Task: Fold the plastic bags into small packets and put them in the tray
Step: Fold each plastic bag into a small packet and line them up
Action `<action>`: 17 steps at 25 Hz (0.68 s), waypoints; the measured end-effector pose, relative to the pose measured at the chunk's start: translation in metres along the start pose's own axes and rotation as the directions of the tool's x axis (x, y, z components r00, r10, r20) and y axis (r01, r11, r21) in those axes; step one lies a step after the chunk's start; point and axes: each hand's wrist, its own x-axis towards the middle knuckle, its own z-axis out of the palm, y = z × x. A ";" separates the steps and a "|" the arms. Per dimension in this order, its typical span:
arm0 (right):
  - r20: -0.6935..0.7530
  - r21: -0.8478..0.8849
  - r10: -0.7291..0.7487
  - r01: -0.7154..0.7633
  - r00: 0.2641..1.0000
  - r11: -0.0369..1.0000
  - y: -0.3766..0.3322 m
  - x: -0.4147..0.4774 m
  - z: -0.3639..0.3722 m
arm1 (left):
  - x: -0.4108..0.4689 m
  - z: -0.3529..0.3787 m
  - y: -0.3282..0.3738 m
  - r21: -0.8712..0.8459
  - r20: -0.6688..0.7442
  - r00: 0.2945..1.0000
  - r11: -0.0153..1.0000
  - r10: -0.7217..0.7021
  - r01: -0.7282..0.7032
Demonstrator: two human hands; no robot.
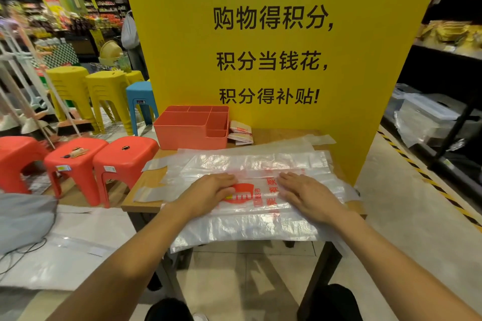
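A clear plastic bag [257, 206] with a red printed logo lies spread flat on a small wooden table [135, 204], on top of other clear bags [247, 157]. My left hand [208, 191] presses flat on the bag's left part, fingers straight. My right hand [306, 194] presses flat on its right part. A coral-red tray [191, 129] with several compartments stands at the table's back left. Two folded bag packets [241, 133] lie stacked beside the tray, on its right.
A tall yellow sign board [273, 34] rises right behind the table. Three red stools [122, 156] stand left of the table, with yellow stools [104, 94] and a blue one behind them. Dark shelving [443, 112] runs along the right. A grey bag [23, 219] lies at the left.
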 end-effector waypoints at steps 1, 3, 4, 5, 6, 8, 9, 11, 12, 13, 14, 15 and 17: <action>0.018 0.006 -0.005 0.005 1.000 1.000 -0.001 0.001 0.003 | 0.002 0.005 0.002 -0.028 0.017 1.000 1.000 -0.012 0.013; 0.046 0.004 -0.025 0.025 0.999 1.000 -0.007 0.007 0.010 | 0.007 0.014 0.009 0.001 0.046 0.999 1.000 0.012 -0.013; 0.052 0.000 -0.046 0.046 0.998 0.999 -0.011 0.010 0.013 | 0.010 0.019 0.012 0.050 0.058 0.998 0.998 0.040 -0.043; 0.056 -0.009 -0.066 0.067 0.996 0.998 -0.015 0.013 0.017 | 0.012 0.022 0.015 0.103 0.077 0.995 0.992 0.065 -0.073; 0.064 -0.022 -0.080 0.081 0.995 0.996 -0.019 0.015 0.019 | 0.014 0.024 0.018 0.151 0.099 0.992 0.984 0.078 -0.093; 0.099 -0.044 -0.082 0.087 0.992 0.995 -0.021 0.017 0.020 | 0.016 0.027 0.017 0.221 0.146 0.986 0.969 0.079 -0.111; 0.121 -0.042 -0.075 0.080 0.990 0.996 -0.019 0.016 0.019 | 0.016 0.028 0.014 0.238 0.168 0.983 0.964 0.075 -0.114; 0.159 -0.030 -0.063 0.069 0.985 0.997 -0.011 0.011 0.017 | 0.011 0.023 0.004 0.230 0.207 0.977 0.967 0.060 -0.108; 0.174 -0.023 -0.054 0.059 0.983 0.998 -0.005 0.007 0.015 | 0.007 0.019 -0.003 0.200 0.225 0.973 0.975 0.052 -0.098; 0.184 -0.017 -0.036 0.040 0.982 0.999 0.002 0.002 0.013 | 0.003 0.015 -0.009 0.169 0.237 0.970 0.981 0.050 -0.091; 0.192 -0.016 -0.016 0.019 0.981 1.000 0.010 -0.002 0.011 | -0.001 0.011 -0.015 0.141 0.248 0.968 0.987 0.042 -0.079; 0.202 -0.014 0.006 -0.003 0.979 1.000 0.017 -0.006 0.008 | -0.005 0.006 -0.019 0.117 0.260 0.965 0.991 0.030 -0.063; 0.216 0.002 0.059 -0.061 0.975 0.998 0.027 -0.010 0.000 | -0.011 -0.002 -0.025 0.091 0.269 0.963 0.995 0.007 -0.033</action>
